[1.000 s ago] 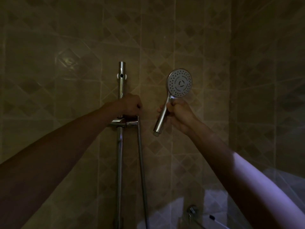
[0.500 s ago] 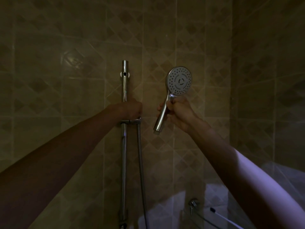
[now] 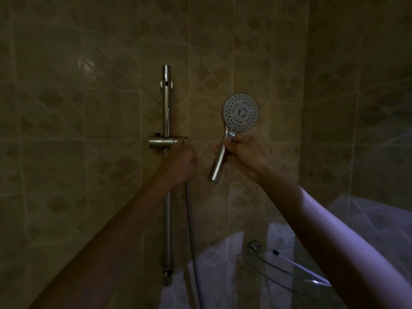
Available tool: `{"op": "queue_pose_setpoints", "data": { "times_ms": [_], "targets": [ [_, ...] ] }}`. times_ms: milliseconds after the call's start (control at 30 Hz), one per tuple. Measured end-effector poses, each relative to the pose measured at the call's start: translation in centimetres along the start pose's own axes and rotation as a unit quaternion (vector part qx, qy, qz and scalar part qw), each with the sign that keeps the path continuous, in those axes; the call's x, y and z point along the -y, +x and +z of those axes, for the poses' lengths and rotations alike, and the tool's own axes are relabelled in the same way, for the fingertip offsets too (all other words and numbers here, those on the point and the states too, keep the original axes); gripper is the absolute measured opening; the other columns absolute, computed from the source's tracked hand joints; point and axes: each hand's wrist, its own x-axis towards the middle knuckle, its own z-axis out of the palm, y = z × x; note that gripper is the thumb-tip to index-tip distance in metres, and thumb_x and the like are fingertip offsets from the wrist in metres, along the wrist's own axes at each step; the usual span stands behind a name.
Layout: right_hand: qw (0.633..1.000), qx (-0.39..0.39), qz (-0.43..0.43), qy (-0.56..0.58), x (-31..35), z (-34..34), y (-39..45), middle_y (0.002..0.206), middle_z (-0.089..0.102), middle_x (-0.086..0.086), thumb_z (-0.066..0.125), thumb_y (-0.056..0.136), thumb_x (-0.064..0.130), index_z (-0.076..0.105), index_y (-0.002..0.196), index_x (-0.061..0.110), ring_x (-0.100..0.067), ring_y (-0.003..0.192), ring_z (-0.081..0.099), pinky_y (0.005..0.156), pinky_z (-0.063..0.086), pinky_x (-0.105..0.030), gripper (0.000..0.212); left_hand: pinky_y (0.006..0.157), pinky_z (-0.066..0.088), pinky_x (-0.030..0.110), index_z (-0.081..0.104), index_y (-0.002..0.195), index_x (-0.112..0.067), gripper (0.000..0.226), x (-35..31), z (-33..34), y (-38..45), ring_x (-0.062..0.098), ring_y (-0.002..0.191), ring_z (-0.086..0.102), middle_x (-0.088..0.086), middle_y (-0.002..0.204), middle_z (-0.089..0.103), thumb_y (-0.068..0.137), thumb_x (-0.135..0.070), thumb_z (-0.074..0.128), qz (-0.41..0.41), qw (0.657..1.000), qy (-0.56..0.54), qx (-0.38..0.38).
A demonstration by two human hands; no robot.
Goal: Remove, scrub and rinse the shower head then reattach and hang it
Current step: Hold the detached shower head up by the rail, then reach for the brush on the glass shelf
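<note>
Gripping the loose shower head (image 3: 240, 112) in our right hand (image 3: 244, 153) and the hose (image 3: 190, 210) end in our closed left hand (image 3: 181, 160), we likely next screw them together.

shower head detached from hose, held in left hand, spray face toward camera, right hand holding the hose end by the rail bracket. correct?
Hands are swapped. The head view shows the right hand holding the detached shower head, spray face toward the camera, and the left hand gripping the hose end by the rail bracket.
</note>
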Motion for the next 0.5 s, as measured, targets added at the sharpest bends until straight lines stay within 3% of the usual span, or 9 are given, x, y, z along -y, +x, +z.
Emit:
{"op": "queue_pose_setpoints", "data": {
  "times_ms": [100,167,233,300,367,433,500],
  "targets": [
    [1.000,0.003,-0.001,-0.030,-1.3,-0.2,-2.1,0.086,0.069,-0.010,0.056,0.095,0.005,0.067,0.093,0.003,-0.025,0.085,0.069,0.081,0.059,-0.041,0.012,0.091,0.040,0.028,0.067,0.100,0.000,0.025,-2.6,1.4,-4.2,0.029,0.104,0.061,0.020,0.109,0.067,0.089,-0.016,0.051,-0.022,0.981,-0.190,-0.016],
    [0.999,0.009,0.002,-0.037,-2.3,-0.4,-3.9,0.091,0.069,-0.014,0.057,0.095,0.006,0.067,0.099,-0.001,-0.027,0.088,0.068,0.081,0.059,-0.040,0.012,0.085,0.046,0.030,0.069,0.099,-0.012,0.036,-4.4,2.4,-6.7,0.022,0.095,0.065,0.011,0.101,0.071,0.090,-0.039,0.047,-0.122,0.945,-0.303,0.008],
    [0.999,0.019,0.013,-0.030,-3.2,-0.6,-5.9,0.095,0.065,-0.021,0.057,0.094,0.005,0.064,0.099,-0.003,-0.032,0.092,0.065,0.088,0.055,-0.046,0.012,0.085,0.048,0.035,0.069,0.095,-0.020,0.036,-5.6,3.8,-8.8,0.021,0.088,0.065,0.004,0.091,0.071,0.087,-0.049,0.049,-0.188,0.898,-0.395,0.057],
    [0.999,0.026,0.036,-0.013,-4.1,-0.7,-8.0,0.098,0.062,-0.025,0.055,0.095,0.002,0.060,0.103,-0.006,-0.036,0.095,0.062,0.094,0.051,-0.051,0.012,0.079,0.052,0.038,0.067,0.083,-0.024,0.026,-6.8,5.4,-10.9,0.021,0.077,0.065,0.002,0.078,0.068,0.083,-0.047,0.057,-0.222,0.833,-0.498,0.098],
    [0.998,0.012,0.062,-0.012,-5.2,-0.8,-10.2,0.100,0.064,-0.028,0.056,0.094,0.000,0.059,0.104,-0.008,-0.040,0.099,0.065,0.095,0.052,-0.052,0.013,0.064,0.057,0.033,0.062,0.083,-0.020,0.017,-7.9,6.7,-13.1,0.018,0.064,0.067,0.007,0.075,0.066,0.091,-0.034,0.055,-0.238,0.776,-0.574,0.113],
    [0.996,0.002,0.082,-0.022,-6.6,-1.0,-12.1,0.103,0.066,-0.033,0.058,0.093,0.001,0.058,0.102,-0.012,-0.043,0.103,0.066,0.093,0.053,-0.054,0.016,0.056,0.056,0.027,0.057,0.084,-0.011,0.015,-8.5,8.0,-14.9,0.015,0.055,0.067,0.011,0.072,0.063,0.095,-0.019,0.050,-0.254,0.742,-0.607,0.125],
    [0.994,0.003,0.103,-0.029,-8.1,-1.4,-13.7,0.106,0.064,-0.036,0.060,0.092,0.002,0.056,0.104,-0.014,-0.044,0.104,0.066,0.092,0.054,-0.054,0.021,0.057,0.055,0.029,0.057,0.085,-0.008,0.012,-8.9,8.9,-16.7,0.016,0.054,0.064,0.008,0.069,0.063,0.094,-0.016,0.052,-0.277,0.721,-0.619,0.142]
  ]
}}
